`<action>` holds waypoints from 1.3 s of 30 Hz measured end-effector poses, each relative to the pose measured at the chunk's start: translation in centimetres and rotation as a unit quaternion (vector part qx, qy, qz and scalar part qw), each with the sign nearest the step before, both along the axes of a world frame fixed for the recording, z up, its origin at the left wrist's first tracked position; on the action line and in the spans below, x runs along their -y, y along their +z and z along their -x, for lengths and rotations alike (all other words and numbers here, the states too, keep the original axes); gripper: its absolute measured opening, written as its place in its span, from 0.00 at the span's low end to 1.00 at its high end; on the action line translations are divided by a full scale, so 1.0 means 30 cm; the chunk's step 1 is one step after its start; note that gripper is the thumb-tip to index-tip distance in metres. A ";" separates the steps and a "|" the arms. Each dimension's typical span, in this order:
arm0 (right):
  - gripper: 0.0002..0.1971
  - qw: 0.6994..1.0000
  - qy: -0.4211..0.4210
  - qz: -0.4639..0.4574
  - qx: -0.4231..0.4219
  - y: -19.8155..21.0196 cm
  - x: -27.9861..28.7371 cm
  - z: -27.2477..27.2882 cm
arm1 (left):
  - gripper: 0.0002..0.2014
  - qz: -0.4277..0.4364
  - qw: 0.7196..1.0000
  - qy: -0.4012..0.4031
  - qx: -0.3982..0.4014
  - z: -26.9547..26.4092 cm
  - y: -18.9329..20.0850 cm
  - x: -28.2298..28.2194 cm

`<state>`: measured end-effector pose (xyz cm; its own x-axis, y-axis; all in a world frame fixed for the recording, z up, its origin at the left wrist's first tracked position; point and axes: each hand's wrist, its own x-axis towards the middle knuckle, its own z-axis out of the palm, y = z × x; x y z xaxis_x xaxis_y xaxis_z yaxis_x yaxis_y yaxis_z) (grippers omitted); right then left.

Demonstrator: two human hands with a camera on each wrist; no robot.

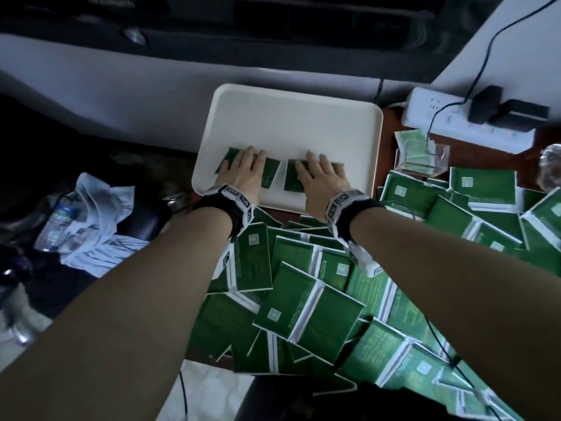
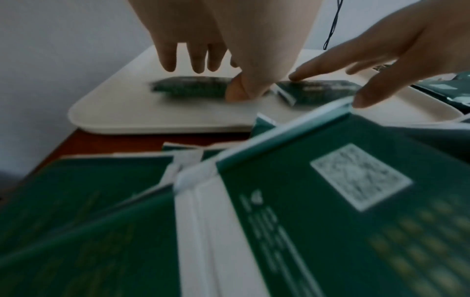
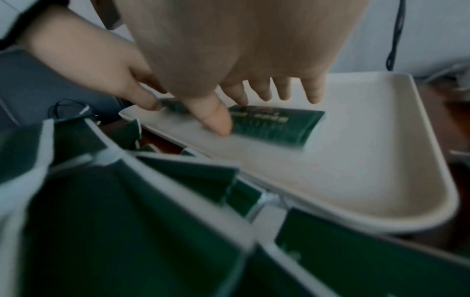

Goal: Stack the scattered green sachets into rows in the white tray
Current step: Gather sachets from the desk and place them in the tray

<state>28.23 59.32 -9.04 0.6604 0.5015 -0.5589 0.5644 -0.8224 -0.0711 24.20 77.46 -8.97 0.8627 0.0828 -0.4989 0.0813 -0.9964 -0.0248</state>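
The place looks like an informal work corner in an office or a back room, not a kitchen and not a laboratory. A brown wooden worktop stands against a plain pale wall. On it lies a white power strip with two black adapters plugged in and small red lights, and a black cable goes up the wall. A clear plastic box stands just beside the strip. On the dark floor to the left lie a plastic bottle and a crumpled white bag. The light is dim.
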 end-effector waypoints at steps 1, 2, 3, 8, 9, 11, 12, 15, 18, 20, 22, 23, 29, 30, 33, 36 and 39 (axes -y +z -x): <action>0.44 1.000 -0.008 -0.001 -0.008 -0.004 0.012 0.013 | 0.45 0.010 1.000 0.009 -0.008 0.016 -0.007 0.000; 0.44 1.000 -0.016 -0.008 -0.012 -0.006 0.026 0.026 | 0.45 0.015 1.000 0.014 -0.005 0.033 -0.012 -0.001; 0.44 1.000 -0.022 -0.019 -0.010 -0.004 0.041 0.038 | 0.45 0.015 1.000 0.015 0.007 0.050 -0.013 0.000; 0.37 0.999 -0.004 -0.045 -0.020 0.008 0.100 0.099 | 0.34 0.020 0.999 -0.007 0.028 0.133 -0.005 0.031; 0.36 0.999 0.000 -0.043 -0.030 0.010 0.108 0.111 | 0.33 0.024 0.999 -0.007 0.022 0.145 -0.005 0.040; 0.35 0.998 0.001 -0.032 -0.050 0.009 0.119 0.126 | 0.31 0.029 1.000 -0.002 -0.007 0.155 -0.012 0.050; 0.35 0.998 -0.002 -0.027 -0.057 0.007 0.122 0.131 | 0.31 0.029 0.999 0.001 -0.022 0.156 -0.018 0.053; 0.35 0.998 -0.009 -0.019 -0.062 -0.004 0.116 0.128 | 0.32 0.036 0.999 0.003 -0.037 0.146 -0.030 0.049; 0.35 0.998 -0.008 -0.009 -0.059 -0.010 0.102 0.113 | 0.32 0.049 0.998 0.006 -0.038 0.118 -0.033 0.038; 0.35 0.998 -0.009 -0.005 -0.058 -0.011 0.093 0.096 | 0.31 0.050 0.998 0.009 -0.045 0.086 -0.028 0.030; 0.35 0.998 -0.013 -0.007 -0.056 -0.010 0.080 0.073 | 0.31 0.048 0.997 0.017 -0.053 0.049 -0.022 0.019; 0.35 0.998 -0.015 -0.008 -0.054 -0.011 0.072 0.059 | 0.30 0.047 0.997 0.020 -0.055 0.028 -0.020 0.011; 0.34 0.999 -0.022 0.001 -0.042 -0.021 0.021 -0.031 | 0.30 0.039 0.997 0.036 -0.052 -0.092 -0.024 -0.030; 0.34 0.999 -0.022 0.001 -0.040 -0.022 0.014 -0.043 | 0.30 0.038 0.997 0.039 -0.051 -0.110 -0.025 -0.036; 0.33 0.999 -0.028 -0.001 -0.034 -0.026 0.000 -0.074 | 0.30 0.035 0.997 0.044 -0.046 -0.152 -0.028 -0.051; 0.33 0.999 -0.032 -0.003 -0.028 -0.027 -0.014 -0.099 | 0.30 0.033 0.998 0.047 -0.042 -0.175 -0.031 -0.061; 0.33 0.999 -0.037 -0.011 -0.024 -0.028 -0.026 -0.119 | 0.30 0.031 0.998 0.046 -0.042 -0.194 -0.028 -0.068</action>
